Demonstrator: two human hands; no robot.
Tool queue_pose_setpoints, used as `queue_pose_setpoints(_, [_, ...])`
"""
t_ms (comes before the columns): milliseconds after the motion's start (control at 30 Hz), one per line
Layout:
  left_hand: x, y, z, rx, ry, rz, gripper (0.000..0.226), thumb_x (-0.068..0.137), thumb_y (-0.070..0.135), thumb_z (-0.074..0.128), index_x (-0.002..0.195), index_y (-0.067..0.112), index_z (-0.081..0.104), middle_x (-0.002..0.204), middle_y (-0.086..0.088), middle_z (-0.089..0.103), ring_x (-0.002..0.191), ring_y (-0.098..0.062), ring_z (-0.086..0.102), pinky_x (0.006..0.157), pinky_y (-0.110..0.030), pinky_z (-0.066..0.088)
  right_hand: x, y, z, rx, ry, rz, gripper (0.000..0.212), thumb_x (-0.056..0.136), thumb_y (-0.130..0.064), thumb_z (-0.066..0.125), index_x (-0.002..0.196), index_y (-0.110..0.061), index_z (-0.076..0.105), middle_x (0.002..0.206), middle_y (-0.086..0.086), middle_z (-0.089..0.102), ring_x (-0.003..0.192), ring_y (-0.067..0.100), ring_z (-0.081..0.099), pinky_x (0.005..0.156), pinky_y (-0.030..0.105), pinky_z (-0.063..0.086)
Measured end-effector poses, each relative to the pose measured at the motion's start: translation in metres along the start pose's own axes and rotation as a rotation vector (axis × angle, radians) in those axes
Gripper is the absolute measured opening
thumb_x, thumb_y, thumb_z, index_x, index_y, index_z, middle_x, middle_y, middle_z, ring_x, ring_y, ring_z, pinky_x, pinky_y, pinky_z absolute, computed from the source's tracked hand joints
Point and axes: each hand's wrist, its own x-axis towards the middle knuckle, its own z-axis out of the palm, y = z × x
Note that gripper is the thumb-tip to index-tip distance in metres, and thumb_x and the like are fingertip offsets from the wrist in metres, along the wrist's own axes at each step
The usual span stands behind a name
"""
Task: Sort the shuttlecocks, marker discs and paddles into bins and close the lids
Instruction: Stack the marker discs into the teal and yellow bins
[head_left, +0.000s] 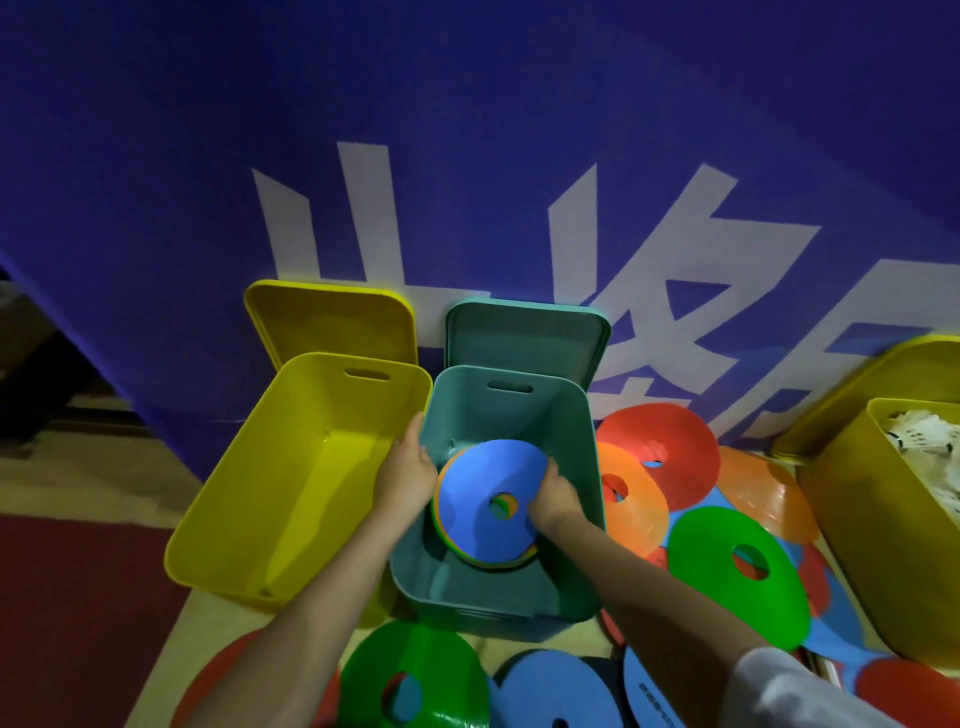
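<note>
step in hand: loading marker discs; a stack of discs, blue one on top, sits low inside the teal bin, left hand and right hand curled on its opposite edges. next move, likely: let go, then gather the loose discs right of the teal bin; the yellow bin to its left holds nothing.

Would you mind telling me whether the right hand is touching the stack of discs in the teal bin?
Touching. The head view shows the right hand with its fingers curled over the edge of the blue-topped disc stack inside the teal bin.
</note>
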Motion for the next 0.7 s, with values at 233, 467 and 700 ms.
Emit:
queue_pose_setpoints(233, [0.002,0.0,0.001,-0.037,0.005,-0.041,0.042,0.096,0.009,0.041,0.138,0.015,0.04,0.126,-0.011,0.058,0.107,-0.032,0.058,0.087,-0.044,0.05,-0.002,0.001,-0.003,-0.132,-0.077,-0.048,0.054,0.098,-0.016,0.038,0.145,0.002,0.021,0.144,0.021,0.033,0.13,0.034,0.036,0.105,0.03,0.028])
queue_pose_setpoints(467, [-0.009,0.013,-0.005,0.15,0.124,-0.005,0.038,0.092,0.01,0.049,0.129,0.007,0.051,0.123,-0.019,0.056,0.112,-0.037,0.05,0.093,-0.043,0.041,-0.026,0.016,-0.075,0.327,0.213,-0.495,0.045,0.092,-0.008,0.051,0.137,-0.009,0.048,0.122,0.012,0.055,0.105,0.022,0.057,0.095,0.031,0.044])
queue_pose_setpoints(700, [-0.06,0.102,0.033,0.012,0.117,0.309,0.037,0.089,0.006,0.055,0.125,0.013,0.057,0.122,-0.012,0.054,0.116,-0.03,0.047,0.101,-0.038,0.035,-0.029,0.131,-0.149,0.551,0.481,-0.269,0.035,0.09,-0.005,0.051,0.124,-0.01,0.057,0.114,0.007,0.062,0.101,0.02,0.059,0.087,0.031,0.047])
